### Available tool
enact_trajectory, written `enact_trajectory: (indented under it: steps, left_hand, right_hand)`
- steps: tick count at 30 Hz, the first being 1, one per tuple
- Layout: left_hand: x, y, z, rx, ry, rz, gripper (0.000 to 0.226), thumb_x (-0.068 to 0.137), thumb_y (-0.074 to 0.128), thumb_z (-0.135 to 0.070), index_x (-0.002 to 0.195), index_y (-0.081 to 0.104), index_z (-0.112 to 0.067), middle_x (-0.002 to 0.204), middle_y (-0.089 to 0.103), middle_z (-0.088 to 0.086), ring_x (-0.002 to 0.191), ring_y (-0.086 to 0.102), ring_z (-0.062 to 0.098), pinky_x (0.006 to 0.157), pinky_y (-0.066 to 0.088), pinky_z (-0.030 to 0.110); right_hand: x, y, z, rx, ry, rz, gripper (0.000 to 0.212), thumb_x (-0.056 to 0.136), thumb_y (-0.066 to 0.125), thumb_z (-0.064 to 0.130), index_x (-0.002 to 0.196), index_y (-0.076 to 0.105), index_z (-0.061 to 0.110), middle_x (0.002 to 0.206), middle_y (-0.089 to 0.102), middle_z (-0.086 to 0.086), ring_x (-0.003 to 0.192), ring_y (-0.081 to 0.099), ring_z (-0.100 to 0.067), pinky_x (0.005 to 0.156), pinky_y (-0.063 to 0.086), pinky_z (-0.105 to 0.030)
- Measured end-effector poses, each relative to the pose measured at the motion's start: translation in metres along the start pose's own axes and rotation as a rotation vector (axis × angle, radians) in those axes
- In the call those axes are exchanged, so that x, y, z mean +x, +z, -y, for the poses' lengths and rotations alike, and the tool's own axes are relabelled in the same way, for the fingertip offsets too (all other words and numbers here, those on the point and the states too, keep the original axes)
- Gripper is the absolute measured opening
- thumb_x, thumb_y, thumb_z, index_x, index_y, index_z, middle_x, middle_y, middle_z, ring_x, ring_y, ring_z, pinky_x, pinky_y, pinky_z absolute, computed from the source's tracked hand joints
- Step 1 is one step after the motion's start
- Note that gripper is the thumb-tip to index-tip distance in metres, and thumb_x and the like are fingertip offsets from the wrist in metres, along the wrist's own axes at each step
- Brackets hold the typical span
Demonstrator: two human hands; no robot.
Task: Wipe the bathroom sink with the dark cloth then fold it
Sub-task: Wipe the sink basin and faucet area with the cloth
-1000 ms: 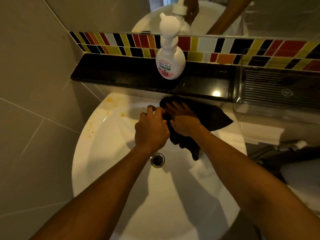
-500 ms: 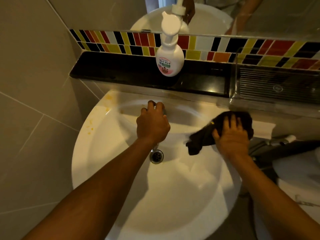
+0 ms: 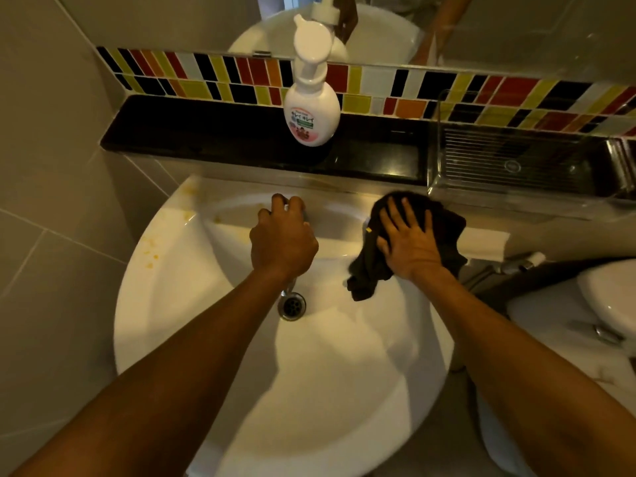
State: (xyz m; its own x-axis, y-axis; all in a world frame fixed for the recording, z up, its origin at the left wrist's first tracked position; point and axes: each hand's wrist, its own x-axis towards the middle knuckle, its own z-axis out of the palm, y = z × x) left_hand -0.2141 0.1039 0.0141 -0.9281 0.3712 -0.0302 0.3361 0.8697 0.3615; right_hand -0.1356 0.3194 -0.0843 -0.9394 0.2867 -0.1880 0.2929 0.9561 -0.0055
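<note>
- At the back right rim of the white sink, the right hand lies flat with fingers spread on the dark cloth; its grip is wide, palm pressing down and not closed around anything.
- The cloth is bunched under that hand, its upper part on the rim just below the black shelf and a loose corner hanging down into the bowl toward the drain.
- At the back middle of the sink, the left hand is curled over the tap, which is mostly hidden under it; its grip is narrow, fingers wrapped round the fixture, though I cannot tell how tightly.
- The drain sits in the bowl just below the left wrist.
- Yellow-orange spots mark the left rim and the back left corner of the sink.
- On the black shelf behind the sink, a white pump bottle stands upright near the middle, and a clear plastic tray sits at the right end.
- A band of coloured tiles runs along the wall above the shelf, with a mirror above it.
</note>
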Motion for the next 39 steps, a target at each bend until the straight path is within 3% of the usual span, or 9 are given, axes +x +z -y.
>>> enact_trajectory:
  steps: [5, 10, 13, 18, 22, 28, 33, 36, 39]
  left_hand:
    - [-0.001, 0.001, 0.0, -0.004, 0.011, -0.004, 0.035, 0.091, 0.054, -0.026, 0.124, 0.049, -0.016, 0.13, 0.046, 0.012, 0.109, 0.051, 0.035, 0.088, 0.047, 0.044]
    - [0.001, 0.005, 0.003, 0.014, 0.009, -0.013, 0.037, 0.088, 0.057, -0.025, 0.123, 0.049, -0.016, 0.129, 0.047, 0.014, 0.106, 0.052, 0.036, 0.088, 0.047, 0.045]
    - [0.002, 0.005, 0.004, 0.012, 0.0, -0.005, 0.038, 0.087, 0.058, -0.025, 0.123, 0.05, -0.016, 0.13, 0.047, 0.014, 0.105, 0.052, 0.037, 0.088, 0.049, 0.046]
    - [0.003, 0.006, 0.005, -0.005, -0.013, -0.007, 0.036, 0.087, 0.057, -0.027, 0.122, 0.051, -0.017, 0.129, 0.047, 0.013, 0.104, 0.052, 0.037, 0.086, 0.048, 0.046]
    - [0.003, 0.006, 0.004, -0.013, -0.017, -0.008, 0.036, 0.086, 0.059, -0.025, 0.121, 0.051, -0.017, 0.129, 0.047, 0.012, 0.103, 0.052, 0.036, 0.086, 0.049, 0.045]
    - [0.002, 0.007, 0.004, 0.01, -0.012, -0.023, 0.035, 0.086, 0.059, -0.025, 0.119, 0.051, -0.015, 0.127, 0.048, 0.013, 0.103, 0.053, 0.036, 0.084, 0.047, 0.043]
    - [0.003, 0.009, 0.005, -0.003, -0.006, -0.033, 0.035, 0.086, 0.059, -0.026, 0.119, 0.051, -0.017, 0.126, 0.049, 0.012, 0.104, 0.053, 0.034, 0.084, 0.047, 0.042]
    - [0.002, 0.009, 0.005, 0.009, -0.003, -0.04, 0.033, 0.088, 0.055, -0.027, 0.118, 0.051, -0.017, 0.126, 0.049, 0.012, 0.102, 0.053, 0.034, 0.083, 0.047, 0.043]
    - [0.001, 0.007, 0.003, 0.009, -0.006, -0.04, 0.033, 0.088, 0.055, -0.027, 0.119, 0.051, -0.016, 0.126, 0.049, 0.012, 0.104, 0.053, 0.035, 0.085, 0.048, 0.043]
  right_hand:
    - [-0.006, -0.003, -0.025, 0.165, -0.007, 0.071, 0.064, 0.098, 0.033, 0.043, 0.152, 0.002, 0.03, 0.162, -0.003, 0.004, 0.148, -0.01, -0.022, 0.117, -0.003, -0.05]
    - [-0.027, -0.009, -0.039, 0.389, 0.091, 0.19, 0.068, 0.098, 0.042, 0.035, 0.152, 0.005, 0.018, 0.162, -0.004, -0.007, 0.148, -0.012, -0.026, 0.121, 0.0, -0.044]
    - [-0.064, -0.004, -0.032, 0.365, 0.112, 0.178, 0.068, 0.098, 0.042, 0.032, 0.152, 0.007, 0.011, 0.161, -0.003, -0.012, 0.147, -0.012, -0.028, 0.121, 0.0, -0.043]
    - [-0.184, 0.028, 0.02, 0.399, 0.235, -0.021, 0.059, 0.098, 0.037, 0.032, 0.151, 0.017, 0.014, 0.161, 0.011, -0.011, 0.148, -0.005, -0.03, 0.121, 0.009, -0.047]
    - [-0.232, 0.046, 0.049, 0.318, 0.271, 0.115, 0.059, 0.1, 0.026, 0.037, 0.152, 0.009, 0.018, 0.162, 0.004, -0.006, 0.146, -0.017, -0.027, 0.122, 0.002, -0.044]
    - [-0.162, 0.03, 0.025, 0.242, 0.288, 0.027, 0.076, 0.093, 0.038, 0.042, 0.153, 0.0, 0.016, 0.162, 0.003, -0.007, 0.148, -0.008, -0.024, 0.119, 0.001, -0.054]
    - [-0.066, 0.009, -0.018, 0.21, 0.146, 0.049, 0.08, 0.092, 0.043, 0.041, 0.152, -0.003, 0.016, 0.162, -0.003, -0.006, 0.148, -0.01, -0.023, 0.12, -0.001, -0.05]
    - [-0.025, -0.004, -0.024, 0.238, 0.161, 0.124, 0.081, 0.094, 0.041, 0.047, 0.152, -0.007, 0.017, 0.162, -0.011, -0.004, 0.148, -0.014, -0.022, 0.121, -0.001, -0.046]
    - [-0.034, -0.006, -0.015, 0.278, 0.201, 0.058, 0.076, 0.096, 0.039, 0.044, 0.152, -0.004, 0.017, 0.162, -0.006, -0.005, 0.148, -0.009, -0.023, 0.121, 0.002, -0.045]
